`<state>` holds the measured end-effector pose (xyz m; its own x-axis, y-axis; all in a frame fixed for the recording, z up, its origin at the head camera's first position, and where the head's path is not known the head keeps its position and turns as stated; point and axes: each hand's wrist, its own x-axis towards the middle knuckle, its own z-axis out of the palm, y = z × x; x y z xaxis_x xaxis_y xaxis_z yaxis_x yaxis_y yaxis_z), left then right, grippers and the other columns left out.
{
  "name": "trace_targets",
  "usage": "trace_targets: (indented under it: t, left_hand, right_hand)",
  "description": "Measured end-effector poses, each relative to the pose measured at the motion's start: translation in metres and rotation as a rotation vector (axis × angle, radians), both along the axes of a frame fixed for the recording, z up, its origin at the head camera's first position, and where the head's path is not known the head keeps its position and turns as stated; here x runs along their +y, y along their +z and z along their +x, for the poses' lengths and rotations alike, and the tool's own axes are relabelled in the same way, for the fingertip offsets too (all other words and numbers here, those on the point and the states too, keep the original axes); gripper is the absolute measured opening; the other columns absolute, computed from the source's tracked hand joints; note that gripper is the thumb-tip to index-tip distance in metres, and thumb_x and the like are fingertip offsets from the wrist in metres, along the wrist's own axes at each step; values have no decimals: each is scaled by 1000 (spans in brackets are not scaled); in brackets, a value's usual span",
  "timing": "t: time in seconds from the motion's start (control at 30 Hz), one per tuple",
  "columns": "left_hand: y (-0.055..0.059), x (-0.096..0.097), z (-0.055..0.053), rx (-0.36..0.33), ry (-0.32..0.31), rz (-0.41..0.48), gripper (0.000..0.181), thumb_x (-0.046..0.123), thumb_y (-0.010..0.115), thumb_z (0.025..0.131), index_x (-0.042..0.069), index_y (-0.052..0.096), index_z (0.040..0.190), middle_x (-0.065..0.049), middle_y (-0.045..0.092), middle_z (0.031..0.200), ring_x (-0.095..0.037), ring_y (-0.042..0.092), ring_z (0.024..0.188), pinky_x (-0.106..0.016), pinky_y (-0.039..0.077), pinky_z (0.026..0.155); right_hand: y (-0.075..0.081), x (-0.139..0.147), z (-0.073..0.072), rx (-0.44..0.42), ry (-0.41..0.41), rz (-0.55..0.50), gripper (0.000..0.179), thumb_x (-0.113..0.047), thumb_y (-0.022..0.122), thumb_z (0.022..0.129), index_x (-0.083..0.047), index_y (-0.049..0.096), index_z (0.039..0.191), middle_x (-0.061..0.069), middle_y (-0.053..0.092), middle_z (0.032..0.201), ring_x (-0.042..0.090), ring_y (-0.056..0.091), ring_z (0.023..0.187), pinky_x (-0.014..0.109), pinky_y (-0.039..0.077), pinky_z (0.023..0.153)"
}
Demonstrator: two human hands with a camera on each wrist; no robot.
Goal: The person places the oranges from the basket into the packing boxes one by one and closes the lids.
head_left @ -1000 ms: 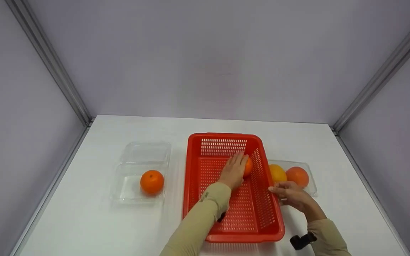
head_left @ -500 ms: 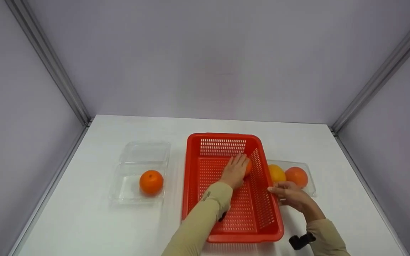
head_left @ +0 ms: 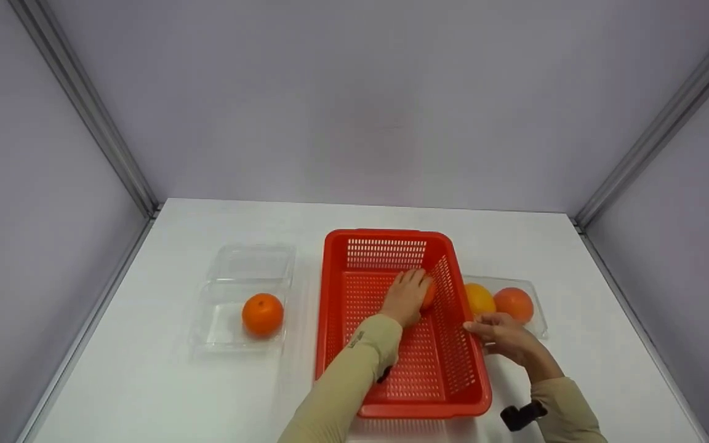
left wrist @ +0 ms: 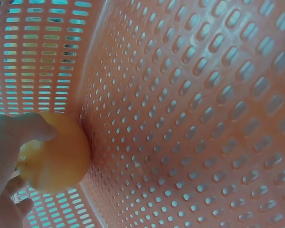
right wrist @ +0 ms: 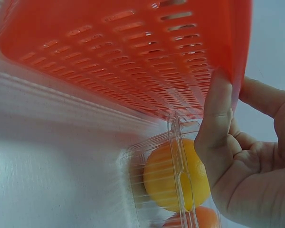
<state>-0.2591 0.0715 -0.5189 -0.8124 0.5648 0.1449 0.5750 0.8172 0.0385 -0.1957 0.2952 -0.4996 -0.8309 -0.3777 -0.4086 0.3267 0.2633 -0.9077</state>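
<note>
Inside the red perforated plastic basket [head_left: 328, 289], my left hand [head_left: 404, 301] grips an orange [head_left: 429, 295] close to the right wall. In the left wrist view the thumb lies over the orange [left wrist: 64, 156], with fingertips below it; the far side of the hand is out of frame. My right hand [head_left: 510, 341] pinches the basket's right rim between thumb and fingers, which the right wrist view shows from below. Right under that hand is a clear plastic container [head_left: 538, 327] with a yellow-orange fruit [head_left: 479, 299] and a reddish-orange fruit [head_left: 514, 305], partly hidden by basket and hand.
To the basket's left lies an open clear clamshell box [head_left: 219, 323] with its lid folded back; a single orange [head_left: 263, 315] sits in its right side. The white table [head_left: 145, 381] is bounded by grey walls [head_left: 354, 111] at the back and sides.
The left hand's fingers, straighter before over the orange, have curled more around it, and the hand has shifted slightly. My right hand keeps its hold on the rim.
</note>
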Motion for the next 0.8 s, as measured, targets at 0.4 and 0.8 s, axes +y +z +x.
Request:
trace_targets:
  t: [0.4, 0.8]
  left_hand:
    - [-1, -1, -2, -75, 5, -26, 68, 32, 79, 78, 14, 47, 135, -4, 51, 138, -21, 49, 129, -34, 45, 109]
    - [-3, -5, -3, -237, 19, -16, 64, 27, 76, 82, 13, 47, 137, -8, 52, 138, -24, 50, 130, -36, 47, 107]
  right_hand:
    - [-1, -1, 1, 25, 13, 8, 15, -24, 56, 97, -18, 58, 84, -11, 63, 80, 6, 65, 75, 26, 57, 68]
    - [1, -3, 2, -2, -10, 0, 15, -24, 57, 97, -18, 57, 83, -11, 65, 79, 6, 67, 77, 27, 58, 69]
